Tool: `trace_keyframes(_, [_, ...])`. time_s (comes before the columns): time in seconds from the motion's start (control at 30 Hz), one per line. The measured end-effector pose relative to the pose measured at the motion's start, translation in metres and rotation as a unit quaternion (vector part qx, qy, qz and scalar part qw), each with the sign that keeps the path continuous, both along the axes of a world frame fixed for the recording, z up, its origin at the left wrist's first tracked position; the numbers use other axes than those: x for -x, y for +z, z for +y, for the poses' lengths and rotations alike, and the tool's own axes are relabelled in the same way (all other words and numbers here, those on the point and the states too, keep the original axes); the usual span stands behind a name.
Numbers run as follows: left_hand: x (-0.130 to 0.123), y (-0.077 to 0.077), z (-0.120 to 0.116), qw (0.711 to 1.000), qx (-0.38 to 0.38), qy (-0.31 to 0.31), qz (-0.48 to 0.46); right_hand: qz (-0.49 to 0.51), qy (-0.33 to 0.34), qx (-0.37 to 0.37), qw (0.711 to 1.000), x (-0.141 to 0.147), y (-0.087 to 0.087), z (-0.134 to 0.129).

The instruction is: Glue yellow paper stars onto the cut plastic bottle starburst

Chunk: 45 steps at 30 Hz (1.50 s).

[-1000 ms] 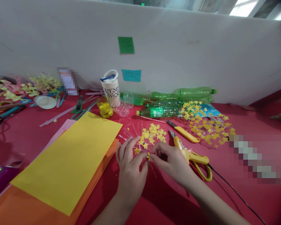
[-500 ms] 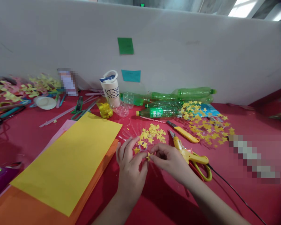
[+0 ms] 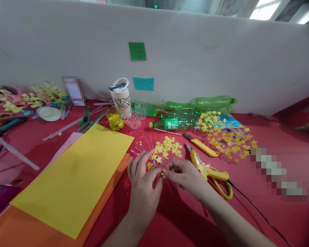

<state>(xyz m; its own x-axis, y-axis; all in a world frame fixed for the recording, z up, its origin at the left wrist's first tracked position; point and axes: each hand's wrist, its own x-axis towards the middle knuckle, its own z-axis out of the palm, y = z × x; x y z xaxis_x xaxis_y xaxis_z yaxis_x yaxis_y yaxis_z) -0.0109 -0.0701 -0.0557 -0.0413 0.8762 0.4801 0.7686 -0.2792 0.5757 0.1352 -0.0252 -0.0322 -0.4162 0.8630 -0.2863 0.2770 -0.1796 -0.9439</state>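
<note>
A small yellow paper star (image 3: 163, 174) is pinched between my two hands, low over the red table. My left hand (image 3: 143, 181) grips its left side with thumb and forefinger, the other fingers raised and spread. On its right side, the thumb and forefinger of my right hand (image 3: 182, 175) hold the star too. Just beyond my fingertips lies a pile of yellow stars (image 3: 168, 146) on a clear plastic piece with splayed strips. To the right of my right hand rests a yellow glue gun (image 3: 199, 164) with a black cord, on top of yellow-handled scissors (image 3: 228, 192).
Yellow and orange paper sheets (image 3: 74, 178) lie left. Behind are a white cup (image 3: 121, 103), green plastic bottles (image 3: 175, 123) and a yellow utility knife (image 3: 204, 146). A clear piece covered in stars (image 3: 229, 140) stands right. A translucent stick (image 3: 14, 151) shows at far left.
Both hands stay nearly in place; the star has turned slightly and is more covered by my fingers. A translucent stick has come into view at the far left.
</note>
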Motion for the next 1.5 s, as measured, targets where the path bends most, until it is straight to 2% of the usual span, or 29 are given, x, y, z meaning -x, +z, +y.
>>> trace_keyframes(0.17, [0.001, 0.0, 0.0, 1.0, 0.01, 0.002, 0.009, 0.004, -0.01, 0.003, 1.0, 0.002, 0.0, -0.001])
trace_keyframes(0.3, [0.004, 0.001, 0.003, 1.0, 0.012, 0.01, 0.013, -0.05, -0.038, -0.11, 0.992, -0.006, 0.006, 0.001])
trace_keyframes(0.43, [0.008, 0.001, 0.008, 0.999, 0.024, 0.022, 0.003, -0.156, -0.084, -0.26, 0.949, -0.019, 0.011, 0.005])
trace_keyframes(0.53, [0.01, 0.001, 0.009, 0.999, 0.03, 0.023, -0.014, -0.207, -0.063, -0.367, 0.905, -0.026, 0.009, 0.01])
trace_keyframes(0.6, [0.01, 0.002, 0.009, 0.999, 0.031, 0.02, -0.024, -0.216, -0.038, -0.402, 0.889, -0.028, 0.007, 0.011])
trace_keyframes(0.67, [0.011, 0.004, 0.008, 0.999, 0.034, 0.015, -0.032, -0.229, -0.019, -0.397, 0.889, -0.029, 0.005, 0.011])
trace_keyframes(0.83, [0.015, 0.009, 0.007, 0.997, 0.041, 0.007, -0.068, -0.237, 0.017, -0.343, 0.909, -0.03, 0.001, 0.004])
trace_keyframes(1.03, [0.02, 0.011, 0.008, 0.997, 0.013, 0.01, -0.069, -0.198, 0.043, -0.334, 0.921, -0.027, -0.002, -0.015])
trace_keyframes(1.2, [0.023, 0.011, 0.008, 0.998, 0.014, 0.017, -0.061, -0.207, 0.066, -0.319, 0.923, -0.022, 0.001, -0.033])
trace_keyframes(1.3, [0.025, 0.012, 0.006, 0.998, 0.011, 0.015, -0.056, -0.204, 0.065, -0.34, 0.916, -0.023, 0.007, -0.037])
trace_keyframes(1.5, [0.02, 0.019, -0.003, 1.0, -0.004, -0.005, -0.027, -0.184, -0.003, -0.418, 0.89, -0.026, 0.019, -0.023])
